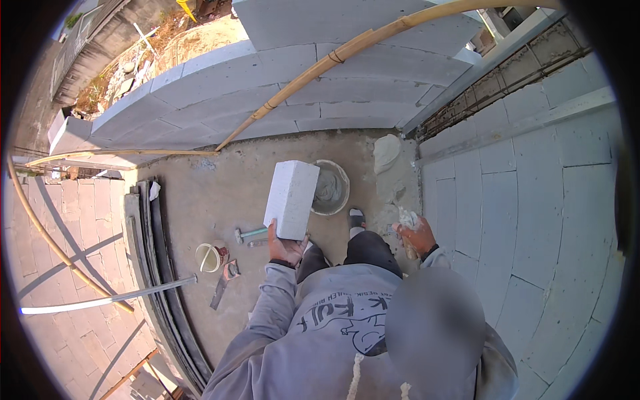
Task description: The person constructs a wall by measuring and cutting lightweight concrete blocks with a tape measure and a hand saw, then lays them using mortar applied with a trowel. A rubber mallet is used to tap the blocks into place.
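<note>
Block: one, pale, oblong block [293,200], raised in front of the person, just left of the mortar bucket as seen and overlapping its rim; tilted, its near end in the left hand.
Left hand [287,251]: at the near end of the block, fingers pressed against its side and lower edge; contact on the underside hidden.
Right hand [419,238]: right of the knees, fingers curled round a hand tool [409,251] with a wooden handle; its upper part smeared with mortar, exact shape unclear.
Mortar bucket [346,195]: round, on the floor, holding wet grey mortar [327,187].
Mortar heap [387,153]: pale, on the floor near the right-hand wall, with smears and crumbs towards the right hand.
Hammer [251,233]: pale green handle, lying on the floor left of the block.
Small pail [207,258]: whitish, with handle, farther left.
Flat-bladed tool [219,291]: reddish at the handle end, lying just beside the small pail.
Boards [155,247]: long, dark, side by side along the left edge of the floor.
Walls: pale blockwork, ahead [360,100] and right [497,200].
Bamboo pole [373,37]: slanting across the wall ahead.
</note>
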{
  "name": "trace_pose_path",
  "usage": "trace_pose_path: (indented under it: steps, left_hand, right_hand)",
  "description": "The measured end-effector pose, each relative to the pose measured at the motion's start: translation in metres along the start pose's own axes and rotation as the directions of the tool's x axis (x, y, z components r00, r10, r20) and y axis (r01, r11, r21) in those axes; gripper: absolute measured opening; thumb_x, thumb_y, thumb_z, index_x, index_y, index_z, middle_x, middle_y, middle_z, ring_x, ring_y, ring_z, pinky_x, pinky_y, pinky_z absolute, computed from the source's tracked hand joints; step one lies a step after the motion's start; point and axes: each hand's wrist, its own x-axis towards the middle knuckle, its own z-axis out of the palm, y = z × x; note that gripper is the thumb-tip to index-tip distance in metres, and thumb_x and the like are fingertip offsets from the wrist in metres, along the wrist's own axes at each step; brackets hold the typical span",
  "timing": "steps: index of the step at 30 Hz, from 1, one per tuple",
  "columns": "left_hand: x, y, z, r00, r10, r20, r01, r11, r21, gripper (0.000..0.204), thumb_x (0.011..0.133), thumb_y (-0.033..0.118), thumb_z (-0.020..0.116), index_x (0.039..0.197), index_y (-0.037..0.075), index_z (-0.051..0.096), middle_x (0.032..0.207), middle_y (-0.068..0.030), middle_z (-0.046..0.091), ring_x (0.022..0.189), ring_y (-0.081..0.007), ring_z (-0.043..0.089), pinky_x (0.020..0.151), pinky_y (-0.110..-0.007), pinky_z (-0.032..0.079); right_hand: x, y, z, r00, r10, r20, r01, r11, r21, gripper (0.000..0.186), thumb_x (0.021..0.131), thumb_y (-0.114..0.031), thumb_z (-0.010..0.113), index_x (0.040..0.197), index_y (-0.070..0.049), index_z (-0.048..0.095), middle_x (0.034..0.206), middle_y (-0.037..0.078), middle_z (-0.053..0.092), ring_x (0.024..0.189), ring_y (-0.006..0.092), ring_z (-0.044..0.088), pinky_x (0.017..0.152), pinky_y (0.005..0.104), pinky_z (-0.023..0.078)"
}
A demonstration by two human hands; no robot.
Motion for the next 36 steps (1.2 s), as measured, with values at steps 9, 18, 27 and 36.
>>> trace_pose_path:
  steps: [9,18,27,36]
  left_hand:
    - [0.01,-0.033,0.033,0.955,-0.011,0.296,0.079,0.972,-0.22,0.062,0.086,0.06,0.054,0.13,0.018,0.05,0.123,-0.0043,0.06,0.104,-0.0266,0.059,0.087,-0.044,0.049]
    - [-0.007,-0.019,0.056,0.86,0.029,0.509,0.106,0.966,-0.234,0.066,0.087,0.06,0.055,0.134,0.015,0.047,0.132,-0.0089,0.053,0.119,-0.028,0.054,0.097,-0.048,0.047]
    - [-0.018,-0.001,0.04,0.82,0.045,0.571,0.203,0.91,-0.363,0.07,0.087,0.058,0.055,0.139,0.013,0.042,0.141,-0.0108,0.046,0.128,-0.0302,0.045,0.107,-0.051,0.037]
    - [-0.045,0.024,-0.001,0.886,0.036,0.463,0.159,0.913,-0.376,0.07,0.086,0.058,0.056,0.138,0.013,0.044,0.139,-0.0101,0.047,0.127,-0.0305,0.046,0.109,-0.05,0.034]
  right_hand:
    - [-0.024,-0.059,0.078,0.98,-0.066,0.189,0.102,0.977,-0.186,0.034,0.08,-0.027,0.071,0.092,0.001,0.055,0.075,0.011,0.064,0.06,0.0206,0.063,0.057,0.0333,0.05]
    - [-0.051,-0.073,0.142,0.933,-0.358,0.03,0.29,0.703,-0.65,0.049,0.081,-0.035,0.065,0.103,0.006,0.049,0.09,0.031,0.064,0.086,0.0471,0.062,0.076,0.0502,0.05]
    - [-0.12,-0.038,0.179,0.942,-0.335,0.03,0.238,0.6,-0.764,0.054,0.083,-0.039,0.063,0.11,0.005,0.047,0.089,0.03,0.064,0.085,0.0461,0.062,0.075,0.0512,0.049]
    - [-0.113,-0.048,0.201,0.952,-0.296,0.083,0.264,0.65,-0.712,0.056,0.081,-0.039,0.065,0.107,0.008,0.052,0.091,0.029,0.065,0.09,0.0444,0.063,0.08,0.0475,0.05]
